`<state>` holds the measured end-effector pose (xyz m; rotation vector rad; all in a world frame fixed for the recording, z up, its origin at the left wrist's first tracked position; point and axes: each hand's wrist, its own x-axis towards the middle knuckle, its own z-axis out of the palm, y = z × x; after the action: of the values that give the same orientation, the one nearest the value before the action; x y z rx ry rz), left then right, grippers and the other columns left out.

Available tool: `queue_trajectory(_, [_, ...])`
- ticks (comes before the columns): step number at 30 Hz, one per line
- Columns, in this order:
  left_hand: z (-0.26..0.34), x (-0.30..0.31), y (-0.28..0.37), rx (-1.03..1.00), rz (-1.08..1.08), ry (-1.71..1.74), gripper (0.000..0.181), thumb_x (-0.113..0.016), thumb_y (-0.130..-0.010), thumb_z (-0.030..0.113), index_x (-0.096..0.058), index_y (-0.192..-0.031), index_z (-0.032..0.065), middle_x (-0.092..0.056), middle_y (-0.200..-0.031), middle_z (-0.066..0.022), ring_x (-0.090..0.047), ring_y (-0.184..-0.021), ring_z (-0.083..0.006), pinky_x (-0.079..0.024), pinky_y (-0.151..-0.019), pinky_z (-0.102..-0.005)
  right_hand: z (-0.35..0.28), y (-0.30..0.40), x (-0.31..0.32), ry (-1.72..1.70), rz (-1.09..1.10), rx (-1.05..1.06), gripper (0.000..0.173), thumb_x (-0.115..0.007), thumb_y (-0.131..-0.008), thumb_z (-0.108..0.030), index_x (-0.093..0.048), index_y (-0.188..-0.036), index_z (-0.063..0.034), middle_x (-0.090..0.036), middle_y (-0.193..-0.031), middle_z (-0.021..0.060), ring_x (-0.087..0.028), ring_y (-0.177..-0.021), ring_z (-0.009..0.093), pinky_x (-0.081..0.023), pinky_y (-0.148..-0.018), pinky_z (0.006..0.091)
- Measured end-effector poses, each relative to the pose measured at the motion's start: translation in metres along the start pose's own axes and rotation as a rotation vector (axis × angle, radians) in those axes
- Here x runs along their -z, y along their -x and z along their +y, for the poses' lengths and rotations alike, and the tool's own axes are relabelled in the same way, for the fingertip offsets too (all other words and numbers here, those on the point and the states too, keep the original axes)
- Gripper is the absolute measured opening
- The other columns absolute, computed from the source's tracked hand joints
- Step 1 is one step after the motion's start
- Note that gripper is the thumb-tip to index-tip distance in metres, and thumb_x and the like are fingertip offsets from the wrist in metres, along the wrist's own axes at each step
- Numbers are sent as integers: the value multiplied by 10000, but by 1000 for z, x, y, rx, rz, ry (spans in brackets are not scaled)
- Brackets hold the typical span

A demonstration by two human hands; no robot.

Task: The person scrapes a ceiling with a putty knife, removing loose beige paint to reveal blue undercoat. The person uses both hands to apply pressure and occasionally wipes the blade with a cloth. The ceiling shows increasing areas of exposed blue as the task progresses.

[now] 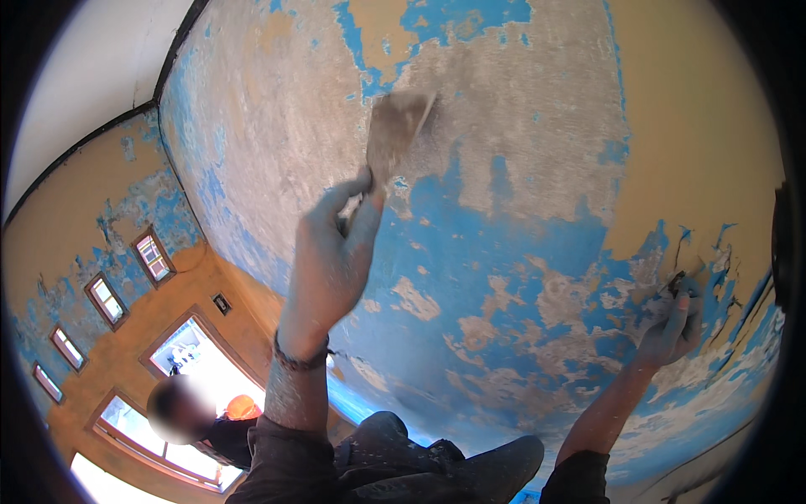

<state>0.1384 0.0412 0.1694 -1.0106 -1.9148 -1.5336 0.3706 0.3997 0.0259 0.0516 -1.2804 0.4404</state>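
Observation:
My left hand [334, 258], with a dark bracelet at its wrist, grips a broad-bladed scraper [397, 126] by its lower end. The blade lies against or very close to the wall [529, 113], on bare grey-beige plaster just below remnants of blue and tan paint. My right hand [674, 327] is raised at the far right, fingers curled, beside cracked and peeling paint [718, 264]. A small dark thing [677, 283] shows at its fingertips; whether the hand holds it cannot be told. Patchy blue paint [478, 252] spreads between the two hands.
Another person [220, 435] in dark clothing is at the lower left, near an orange rounded object [242, 407]. Behind are bright windows [129, 425] in an orange-tan wall [189, 283] and several small windows. A dark edge [82, 145] borders the white ceiling [82, 75].

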Motion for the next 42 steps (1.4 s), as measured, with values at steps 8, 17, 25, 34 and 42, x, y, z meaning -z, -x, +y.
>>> queue_trajectory(8, [-1, -14, 2, -110, 53, -60, 436, -586, -933, 228, -555, -1214, -103, -531, -630, -35, -467, -557, -50, -374, -512, -235, -40, -13, -38, 5, 164, 31, 257, -570, -933, -205, -524, -817, 19, -553, -895, 87, -478, -810, 169, -407, -697, 317])
queue_trajectory(17, [6, -18, -3, -119, 58, -69, 435, -594, -925, 249, -578, -1187, -99, -603, -798, -121, -536, -599, -73, -413, -540, -236, -42, -13, -30, 51, 94, 33, 397, -609, -922, -273, -442, -649, -39, -535, -827, 58, -435, -765, 161, -373, -682, 294])
queue_trajectory(25, [33, 3, -51, -177, 97, -103, 456, -589, -927, 267, -571, -1202, -96, -530, -608, -26, -432, -486, -47, -345, -434, -230, -44, -12, -31, 45, 102, -25, 413, -617, -916, -276, -408, -645, -46, -576, -898, 85, -436, -753, 171, -382, -699, 290])
queue_trajectory(34, [63, 22, -104, -285, 119, -160, 454, -585, -913, 290, -612, -1117, -115, -557, -589, -98, -514, -544, -81, -433, -521, -273, -51, -13, -32, 89, 70, -41, 422, -622, -917, -274, -384, -628, -81, -430, -740, 19, -390, -707, 163, -340, -645, 277])
queue_trajectory(42, [17, 0, -64, -275, 118, -176, 416, -609, -912, 249, -603, -1184, -65, -619, -742, -71, -478, -543, -35, -393, -503, -203, -47, -12, -31, 66, 126, -11, 446, -625, -919, -299, -372, -632, -70, -493, -817, 41, -399, -728, 155, -352, -670, 282])
